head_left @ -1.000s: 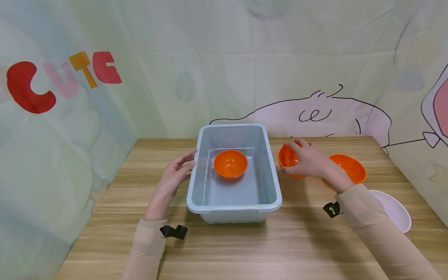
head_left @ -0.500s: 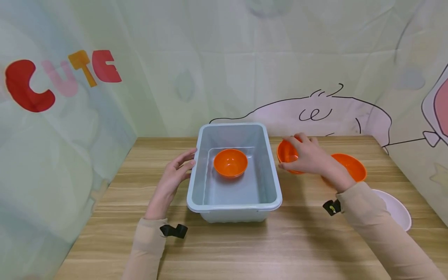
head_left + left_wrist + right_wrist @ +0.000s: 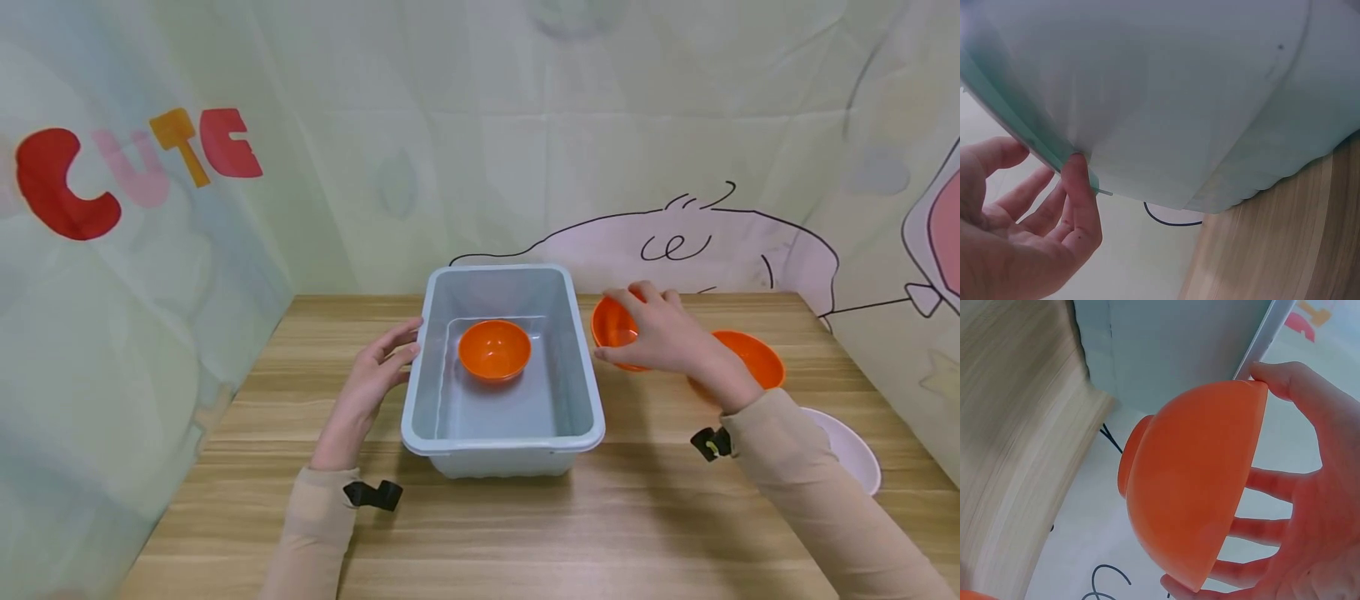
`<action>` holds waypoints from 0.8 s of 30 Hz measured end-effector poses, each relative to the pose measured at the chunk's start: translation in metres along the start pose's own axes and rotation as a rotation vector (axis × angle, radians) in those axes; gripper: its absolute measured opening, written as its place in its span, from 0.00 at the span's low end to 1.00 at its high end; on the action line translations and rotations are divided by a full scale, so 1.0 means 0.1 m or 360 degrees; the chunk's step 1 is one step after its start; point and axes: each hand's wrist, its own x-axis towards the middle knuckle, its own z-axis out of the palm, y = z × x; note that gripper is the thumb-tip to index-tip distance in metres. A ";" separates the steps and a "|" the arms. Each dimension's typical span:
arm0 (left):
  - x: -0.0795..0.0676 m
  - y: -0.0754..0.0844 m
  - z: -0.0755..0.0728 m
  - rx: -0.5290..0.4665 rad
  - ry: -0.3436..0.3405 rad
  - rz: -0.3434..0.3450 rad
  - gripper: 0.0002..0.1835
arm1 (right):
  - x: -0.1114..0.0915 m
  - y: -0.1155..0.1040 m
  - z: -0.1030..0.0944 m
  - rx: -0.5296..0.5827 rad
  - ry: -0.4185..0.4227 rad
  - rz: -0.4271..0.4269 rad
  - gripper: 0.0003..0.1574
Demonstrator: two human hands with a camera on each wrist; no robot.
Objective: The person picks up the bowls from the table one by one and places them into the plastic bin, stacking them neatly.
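Grip spread wide, the right hand (image 3: 658, 333) holds an orange bowl (image 3: 1191, 481) by its rim; the left hand (image 3: 372, 375), relaxed, touches a grey tub (image 3: 502, 463) containing another bowl (image 3: 494, 350).

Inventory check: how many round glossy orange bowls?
3: a bowl inside the grey rectangular bin, another bowl in the right hand, a third bowl on the wooden table, partly behind the forearm. Others may be hidden.
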 end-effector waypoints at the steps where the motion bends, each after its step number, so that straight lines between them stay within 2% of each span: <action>1: 0.00 0.00 0.00 0.0004 -0.0001 0.0001 0.26 | 0.00 0.00 0.00 0.0002 -0.0002 0.0002 0.51; 16: 0.00 0.01 0.00 -0.0006 -0.0006 0.0007 0.26 | 0.05 -0.14 -0.12 0.0021 -0.0003 0.0018 0.53; 24: 0.00 0.00 -0.01 -0.0010 -0.0011 -0.0009 0.26 | 0.09 -0.20 -0.13 -0.0012 0.0053 0.0020 0.51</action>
